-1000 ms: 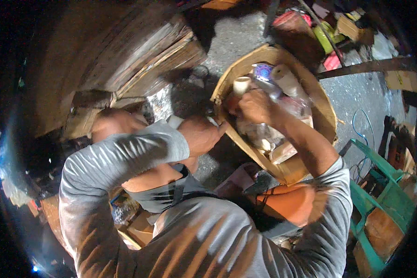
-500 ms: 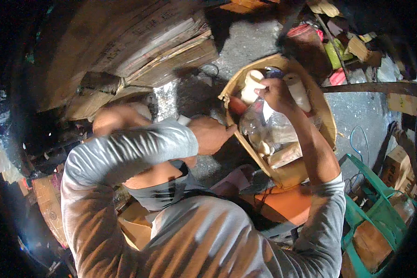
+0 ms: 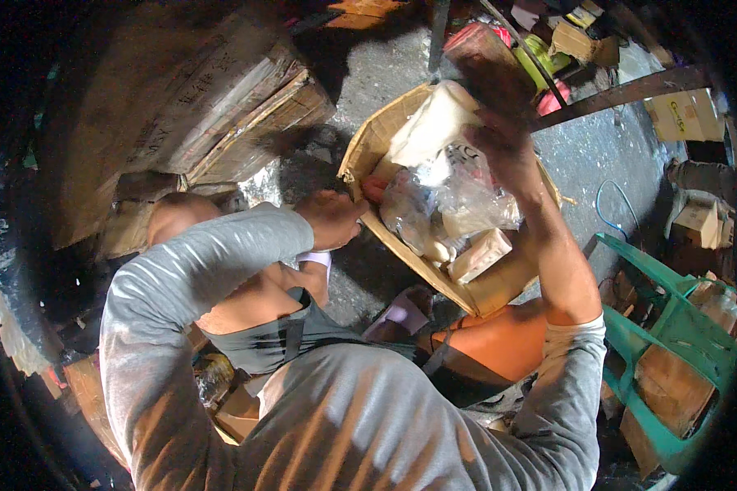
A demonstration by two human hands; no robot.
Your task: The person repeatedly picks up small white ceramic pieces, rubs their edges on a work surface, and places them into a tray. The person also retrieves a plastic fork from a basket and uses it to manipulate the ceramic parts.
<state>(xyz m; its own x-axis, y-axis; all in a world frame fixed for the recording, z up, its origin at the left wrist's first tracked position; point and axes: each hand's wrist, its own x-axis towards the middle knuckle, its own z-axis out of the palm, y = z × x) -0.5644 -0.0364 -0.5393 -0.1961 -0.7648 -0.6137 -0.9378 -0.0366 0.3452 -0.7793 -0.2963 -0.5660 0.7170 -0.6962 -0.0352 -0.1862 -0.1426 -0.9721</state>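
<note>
An open cardboard box [image 3: 400,260] sits tilted in front of me, holding clear plastic bags [image 3: 467,196] and a small pale carton [image 3: 481,256]. My left hand [image 3: 329,219] is closed on the box's left rim. At the far side of the box, my right hand [image 3: 504,147] reaches in from the right, shadowed and partly blurred. Its fingers grip the edge of a soft white bundle [image 3: 434,123] that looks like cloth or thin plastic. A reddish item [image 3: 374,188] lies against the box's left inner wall.
Large stacked cardboard [image 3: 246,123] leans at the upper left. To the right stands a green plastic chair or frame [image 3: 671,327] with cardboard in it. A dark bar [image 3: 622,94] crosses the upper right, near colourful scraps [image 3: 540,61]. A blue cord [image 3: 602,204] lies on the grey floor.
The white bundle has been lifted and spread larger at the box's far end, with my right hand moving up. In the picture, the box shifted left. My left hand stays at its rim.
</note>
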